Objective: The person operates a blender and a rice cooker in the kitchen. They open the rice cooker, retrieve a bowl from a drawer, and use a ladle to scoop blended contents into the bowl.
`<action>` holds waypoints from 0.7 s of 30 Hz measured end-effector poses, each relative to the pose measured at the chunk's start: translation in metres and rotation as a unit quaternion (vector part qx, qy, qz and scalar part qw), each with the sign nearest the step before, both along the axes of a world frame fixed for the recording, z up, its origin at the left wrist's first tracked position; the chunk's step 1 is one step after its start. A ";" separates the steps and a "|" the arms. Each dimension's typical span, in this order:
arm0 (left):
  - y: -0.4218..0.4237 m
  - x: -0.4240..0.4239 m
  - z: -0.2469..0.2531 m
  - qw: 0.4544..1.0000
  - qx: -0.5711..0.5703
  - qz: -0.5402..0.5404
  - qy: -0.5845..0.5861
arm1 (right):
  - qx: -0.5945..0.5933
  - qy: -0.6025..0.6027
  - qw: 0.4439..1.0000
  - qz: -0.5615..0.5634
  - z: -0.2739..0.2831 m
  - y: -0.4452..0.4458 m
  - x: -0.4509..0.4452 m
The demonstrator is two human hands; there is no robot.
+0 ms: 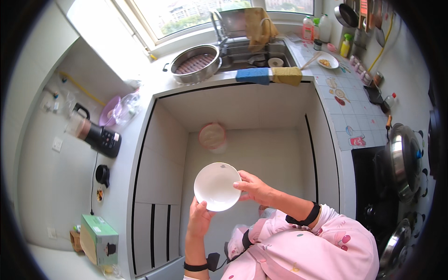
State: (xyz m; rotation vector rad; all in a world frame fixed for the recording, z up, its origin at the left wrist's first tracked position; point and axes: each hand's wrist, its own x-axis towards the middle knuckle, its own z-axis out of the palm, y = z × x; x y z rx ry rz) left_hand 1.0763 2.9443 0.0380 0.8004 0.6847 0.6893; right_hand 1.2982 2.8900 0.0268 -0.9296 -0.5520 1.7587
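Observation:
A white bowl (217, 187) with a small grey mark inside its far rim is held between my two hands, over the kitchen floor. My left hand (201, 217) grips its near left rim, thumb on the inside. At the right rim, my right hand (253, 187) has its thumb over the edge and its fingers around the outer side. The bowl tilts so that its inside faces me, and I see nothing in it. Its underside and some of my fingers are hidden.
Beyond me are a steel steamer (196, 63) and a sink (238, 61) with blue (252, 76) and yellow cloths (287, 76) over the counter edge. A blender (99, 136) stands left; a lidded wok (402, 162) sits right on the stove (365, 175). A bin (212, 136) is on the floor.

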 end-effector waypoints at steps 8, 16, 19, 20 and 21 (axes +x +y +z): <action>0.078 0.059 -0.020 0.999 -0.041 0.016 0.030 | -0.029 0.054 0.996 -0.067 -0.024 0.047 0.067; 0.213 0.086 -0.036 0.998 -0.031 0.055 -0.003 | -0.028 -0.128 0.965 -0.225 -0.049 0.144 0.156; 0.270 0.104 -0.034 0.999 -0.019 0.034 -0.012 | -0.014 -0.169 0.946 -0.277 -0.058 0.175 0.194; 0.289 0.111 -0.031 0.999 -0.022 0.026 -0.016 | -0.013 -0.176 0.936 -0.303 -0.056 0.184 0.207; 0.307 0.121 -0.027 0.999 -0.025 0.017 -0.023 | -0.016 -0.200 0.924 -0.325 -0.054 0.191 0.221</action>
